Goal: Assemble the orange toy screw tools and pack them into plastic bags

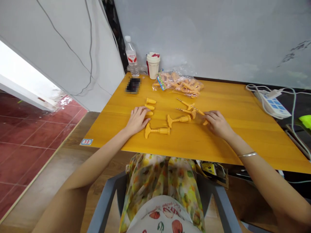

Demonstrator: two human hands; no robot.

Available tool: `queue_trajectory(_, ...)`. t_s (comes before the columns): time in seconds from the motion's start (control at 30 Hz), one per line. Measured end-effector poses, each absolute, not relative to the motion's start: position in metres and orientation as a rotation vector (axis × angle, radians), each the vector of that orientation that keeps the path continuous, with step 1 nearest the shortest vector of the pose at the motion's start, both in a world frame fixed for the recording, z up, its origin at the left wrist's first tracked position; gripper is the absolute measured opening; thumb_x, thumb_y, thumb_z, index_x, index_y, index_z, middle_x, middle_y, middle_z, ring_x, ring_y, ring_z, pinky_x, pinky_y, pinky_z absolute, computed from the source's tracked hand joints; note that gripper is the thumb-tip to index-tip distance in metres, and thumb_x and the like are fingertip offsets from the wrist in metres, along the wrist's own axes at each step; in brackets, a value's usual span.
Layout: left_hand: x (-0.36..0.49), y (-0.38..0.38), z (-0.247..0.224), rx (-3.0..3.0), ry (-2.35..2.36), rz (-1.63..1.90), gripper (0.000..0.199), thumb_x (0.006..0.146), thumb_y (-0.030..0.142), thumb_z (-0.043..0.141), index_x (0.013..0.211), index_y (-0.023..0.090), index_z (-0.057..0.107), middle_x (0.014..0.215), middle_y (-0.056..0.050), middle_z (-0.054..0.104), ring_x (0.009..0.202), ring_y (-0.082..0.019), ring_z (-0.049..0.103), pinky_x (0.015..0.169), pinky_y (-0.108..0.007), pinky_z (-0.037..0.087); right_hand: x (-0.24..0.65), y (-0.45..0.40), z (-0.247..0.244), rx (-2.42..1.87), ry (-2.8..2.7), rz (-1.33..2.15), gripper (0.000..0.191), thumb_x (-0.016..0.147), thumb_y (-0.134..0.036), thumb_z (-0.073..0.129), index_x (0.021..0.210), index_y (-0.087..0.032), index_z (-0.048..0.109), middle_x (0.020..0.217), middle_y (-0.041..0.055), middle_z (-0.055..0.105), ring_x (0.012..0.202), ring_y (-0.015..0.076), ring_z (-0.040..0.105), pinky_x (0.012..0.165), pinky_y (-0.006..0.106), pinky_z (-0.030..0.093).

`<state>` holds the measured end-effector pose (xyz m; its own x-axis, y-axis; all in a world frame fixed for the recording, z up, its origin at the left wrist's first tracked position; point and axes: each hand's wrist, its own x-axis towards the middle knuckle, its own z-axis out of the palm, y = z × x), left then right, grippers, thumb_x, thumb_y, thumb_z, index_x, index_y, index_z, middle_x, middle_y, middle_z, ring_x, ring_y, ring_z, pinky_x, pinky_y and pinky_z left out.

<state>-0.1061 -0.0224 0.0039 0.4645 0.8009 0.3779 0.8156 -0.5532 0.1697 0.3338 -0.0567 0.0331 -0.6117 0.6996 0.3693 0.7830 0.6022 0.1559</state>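
My left hand [138, 121] rests on the table with its fingertips at a short yellow sleeve [150, 113], one of three lined up there. The top sleeve [151, 101] lies untouched. My right hand [217, 123] pinches a yellow T-handled piece [205, 122], mostly hidden by the fingers. Left of it are two T-handled pieces with bare spiral shafts [186, 112]. Between my hands lie two T-handled pieces with sleeves on their shafts, one higher [178, 119] and one nearer the front edge [157, 131].
Along the back of the wooden table [243, 129] stand a water bottle [131, 56] and a white cup [153, 66]. Beside them are a blurred black phone [133, 85] and a clear bag of yellow parts [181, 82]. A power strip [274, 105] with cables is at right.
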Motion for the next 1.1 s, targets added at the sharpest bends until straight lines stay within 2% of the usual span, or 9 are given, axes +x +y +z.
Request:
queue_trajectory(0.37, -0.103, -0.028, 0.005, -2.649, -1.477, -0.770, 0.041, 0.094, 0.022, 0.043, 0.133, 0.015, 0.052, 0.137, -0.017, 0.054, 0.121, -0.034, 0.046, 0.097, -0.050, 0.037, 0.285, -0.017, 0.051, -1.257, -2.668, -0.351, 0.026, 0.093, -0.015, 0.049, 0.106, -0.018, 0.071, 0.123, 0.0113, 0.070, 0.110, 0.0287, 0.055, 0.087, 0.040, 0.044)
queue_trajectory(0.53, -0.103, -0.027, 0.008, -2.645, -1.445, -0.887, 0.041, 0.092, 0.017, 0.040, 0.132, 0.016, 0.051, 0.135, -0.016, 0.055, 0.122, -0.032, 0.047, 0.098, -0.048, 0.037, 0.233, -0.031, 0.055, -1.242, -2.736, -0.222, 0.029, 0.095, -0.022, 0.052, 0.118, -0.014, 0.068, 0.113, 0.0154, 0.072, 0.101, 0.0265, 0.062, 0.084, 0.037, 0.044)
queue_trajectory(0.6, -0.102, -0.030, 0.014, -2.640, -1.453, -0.946, 0.039, 0.094, 0.019, 0.041, 0.131, 0.016, 0.052, 0.134, -0.016, 0.055, 0.122, -0.031, 0.048, 0.099, -0.048, 0.038, 0.217, -0.036, 0.054, -1.308, -2.747, -0.137, 0.025, 0.095, -0.017, 0.050, 0.108, -0.014, 0.071, 0.101, 0.0157, 0.072, 0.093, 0.0256, 0.064, 0.077, 0.035, 0.043)
queue_trajectory(0.7, -0.091, -0.043, 0.030, -2.639, -1.480, -1.115, 0.034, 0.098, 0.026, 0.040, 0.129, 0.018, 0.050, 0.133, -0.016, 0.055, 0.124, -0.030, 0.048, 0.104, -0.050, 0.039, 0.200, -0.041, 0.060, -1.352, -2.415, 0.158, 0.020, 0.094, -0.021, 0.053, 0.101, -0.016, 0.071, 0.090, 0.0111, 0.069, 0.080, 0.0209, 0.062, 0.070, 0.032, 0.042)
queue_trajectory(0.87, -0.044, -0.073, 0.061, -2.842, -1.214, -1.377, 0.048, 0.098, 0.035, 0.048, 0.141, 0.018, 0.035, 0.141, -0.017, 0.050, 0.132, -0.026, 0.048, 0.109, -0.042, 0.043, 0.170, -0.066, 0.089, -1.053, -1.570, 0.981, 0.029, 0.089, -0.050, 0.065, 0.098, -0.022, 0.066, 0.077, 0.0004, 0.062, 0.069, 0.0149, 0.059, 0.070, 0.031, 0.050)
queue_trajectory(0.93, -0.031, -0.078, 0.067, -2.916, -1.154, -1.291, 0.046, 0.098, 0.027, 0.044, 0.142, 0.015, 0.033, 0.138, -0.017, 0.054, 0.126, -0.024, 0.054, 0.103, -0.038, 0.047, 0.168, -0.081, 0.098, -0.953, -1.410, 1.228, 0.032, 0.080, -0.050, 0.076, 0.092, -0.022, 0.066, 0.085, 0.0008, 0.066, 0.076, 0.0145, 0.062, 0.077, 0.032, 0.053)
queue_trajectory(1.0, -0.027, -0.079, 0.070, -2.900, -1.178, -1.087, 0.040, 0.097, 0.022, 0.043, 0.137, 0.016, 0.042, 0.125, -0.015, 0.062, 0.115, -0.025, 0.060, 0.094, -0.037, 0.051, 0.175, -0.093, 0.101, -0.942, -1.306, 1.431, 0.040, 0.070, -0.043, 0.086, 0.100, -0.024, 0.066, 0.099, 0.0012, 0.069, 0.083, 0.0138, 0.065, 0.081, 0.031, 0.054)
queue_trajectory(1.03, -0.027, -0.079, 0.071, -2.875, -1.185, -0.971, 0.036, 0.097, 0.023, 0.044, 0.132, 0.016, 0.048, 0.117, -0.014, 0.065, 0.110, -0.026, 0.061, 0.089, -0.037, 0.051, 0.181, -0.098, 0.100, -0.953, -1.266, 1.536, 0.048, 0.067, -0.042, 0.088, 0.106, -0.025, 0.065, 0.102, 0.0013, 0.069, 0.083, 0.0136, 0.065, 0.080, 0.031, 0.055)
queue_trajectory(1.1, -0.028, -0.079, 0.073, -2.856, -1.151, -0.807, 0.029, 0.098, 0.030, 0.048, 0.122, 0.017, 0.058, 0.102, -0.013, 0.067, 0.103, -0.027, 0.062, 0.083, -0.036, 0.051, 0.191, -0.106, 0.094, -0.990, -1.187, 1.705, 0.053, 0.070, -0.049, 0.085, 0.112, -0.025, 0.062, 0.093, 0.0003, 0.068, 0.069, 0.0111, 0.062, 0.067, 0.028, 0.054)
